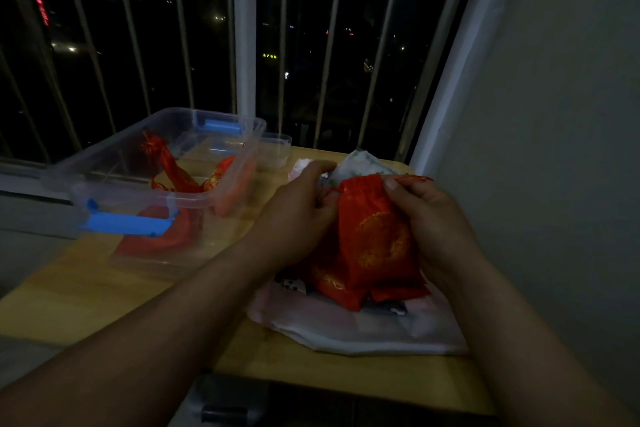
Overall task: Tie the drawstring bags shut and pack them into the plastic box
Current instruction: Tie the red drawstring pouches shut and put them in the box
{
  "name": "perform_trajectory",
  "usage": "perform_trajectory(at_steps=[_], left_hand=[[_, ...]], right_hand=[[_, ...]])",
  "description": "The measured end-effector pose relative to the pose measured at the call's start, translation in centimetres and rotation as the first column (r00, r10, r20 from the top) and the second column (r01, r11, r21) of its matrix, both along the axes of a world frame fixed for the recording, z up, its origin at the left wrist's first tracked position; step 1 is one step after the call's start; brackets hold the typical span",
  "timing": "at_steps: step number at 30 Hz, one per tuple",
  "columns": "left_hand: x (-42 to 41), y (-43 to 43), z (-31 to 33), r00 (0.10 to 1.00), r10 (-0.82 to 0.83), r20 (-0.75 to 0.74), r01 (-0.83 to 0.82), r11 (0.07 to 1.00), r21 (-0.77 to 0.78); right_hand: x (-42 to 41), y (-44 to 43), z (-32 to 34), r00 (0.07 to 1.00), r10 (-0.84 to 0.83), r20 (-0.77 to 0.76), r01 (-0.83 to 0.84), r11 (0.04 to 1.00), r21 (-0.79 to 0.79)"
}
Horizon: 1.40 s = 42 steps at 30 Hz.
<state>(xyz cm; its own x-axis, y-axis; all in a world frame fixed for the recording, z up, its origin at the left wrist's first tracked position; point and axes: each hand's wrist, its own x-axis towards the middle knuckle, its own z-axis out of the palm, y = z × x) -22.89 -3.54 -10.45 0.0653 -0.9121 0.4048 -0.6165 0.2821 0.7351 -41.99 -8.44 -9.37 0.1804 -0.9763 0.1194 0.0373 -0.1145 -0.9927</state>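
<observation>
A red drawstring bag with a gold round emblem point(375, 239) stands upright between my hands over the table's right half. My left hand point(298, 208) grips its left top edge near the mouth. My right hand point(429, 215) pinches the right top corner, where a red tasselled cord sticks out. More red bags point(337, 284) lie flat under it. The clear plastic box point(221, 198) with blue latches sits at the left. Inside it are tied red bags point(173, 170).
A pale pink printed cloth or plastic sheet point(346, 326) lies under the pile of bags on the wooden table point(83, 288). A small clear container point(277, 149) stands behind the box. Window bars and a dark night view are beyond; a wall is at the right.
</observation>
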Motion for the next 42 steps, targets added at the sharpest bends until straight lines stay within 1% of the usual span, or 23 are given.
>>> perform_trajectory(at_steps=[2, 3, 10, 12, 15, 17, 18, 19, 20, 21, 22, 24, 26, 28, 33, 38, 40, 42], left_hand=[[0.1, 0.0, -0.1, 0.997, -0.019, 0.078, 0.018, 1.000, 0.005], [0.2, 0.0, -0.2, 0.997, -0.030, 0.076, 0.030, 1.000, 0.002], [1.1, 0.3, 0.2, 0.996, -0.001, -0.084, 0.001, 1.000, 0.007], [1.0, 0.4, 0.2, 0.994, 0.031, -0.106, -0.032, 0.999, -0.003], [1.0, 0.7, -0.1, 0.987, 0.060, -0.148, -0.064, 0.998, -0.018], [0.9, 0.8, -0.3, 0.989, 0.119, -0.089, -0.127, 0.987, -0.100], [0.9, 0.7, -0.4, 0.989, 0.138, -0.056, -0.145, 0.979, -0.141], [0.8, 0.7, -0.4, 0.989, 0.135, -0.055, -0.142, 0.978, -0.155], [0.6, 0.6, -0.4, 0.990, 0.109, -0.093, -0.121, 0.984, -0.134], [0.4, 0.6, -0.3, 0.983, 0.073, -0.170, -0.088, 0.993, -0.081], [0.2, 0.6, -0.1, 0.962, 0.045, -0.271, -0.053, 0.998, -0.019], [-0.1, 0.5, 0.1, 0.887, 0.057, -0.458, -0.022, 0.996, 0.082], [-0.3, 0.3, 0.2, 0.802, 0.083, -0.591, 0.004, 0.989, 0.145], [-0.2, 0.1, 0.2, 0.727, 0.110, -0.678, 0.018, 0.984, 0.179], [-0.1, 0.1, 0.3, 0.616, 0.135, -0.776, 0.056, 0.975, 0.214], [-0.1, 0.0, 0.3, 0.484, 0.162, -0.860, 0.088, 0.969, 0.232], [-0.2, 0.0, 0.3, 0.463, 0.177, -0.868, 0.093, 0.965, 0.246], [-0.4, 0.2, 0.4, 0.467, 0.196, -0.862, 0.096, 0.958, 0.270]], right_hand=[[-0.1, 0.0, 0.0, 0.998, -0.005, 0.064, 0.004, 1.000, 0.023], [-0.1, 0.0, 0.0, 0.997, -0.013, 0.081, 0.010, 0.999, 0.033], [0.5, -0.2, 0.0, 0.988, -0.068, 0.138, 0.049, 0.989, 0.137], [0.7, -0.2, 0.0, 0.988, -0.081, 0.130, 0.062, 0.987, 0.145], [0.8, 0.1, 0.2, 0.990, -0.127, 0.062, 0.122, 0.989, 0.084], [0.7, 0.2, 0.2, 0.987, -0.158, 0.014, 0.157, 0.987, 0.039], [0.6, 0.3, 0.3, 0.986, -0.168, 0.012, 0.168, 0.985, 0.030], [0.5, 0.4, 0.3, 0.985, -0.170, 0.019, 0.169, 0.985, 0.030], [0.5, 0.5, 0.4, 0.986, -0.164, 0.031, 0.163, 0.986, 0.040], [0.4, 0.6, 0.4, 0.987, -0.155, 0.049, 0.152, 0.987, 0.058], [0.4, 0.7, 0.6, 0.987, -0.143, 0.069, 0.138, 0.987, 0.082], [0.2, 0.8, 0.8, 0.987, -0.122, 0.100, 0.109, 0.986, 0.130], [-0.1, 0.6, 0.9, 0.988, -0.111, 0.105, 0.093, 0.983, 0.160], [-0.3, 0.3, 0.8, 0.986, -0.099, 0.134, 0.076, 0.983, 0.169], [-0.4, 0.0, 0.8, 0.966, -0.108, 0.233, 0.052, 0.971, 0.232], [-0.4, -0.1, 1.3, 0.911, -0.116, 0.396, -0.022, 0.945, 0.327], [-0.4, -0.1, 1.3, 0.899, -0.114, 0.422, -0.043, 0.937, 0.346], [-0.4, -0.2, 1.3, 0.891, -0.123, 0.438, -0.050, 0.930, 0.363]])
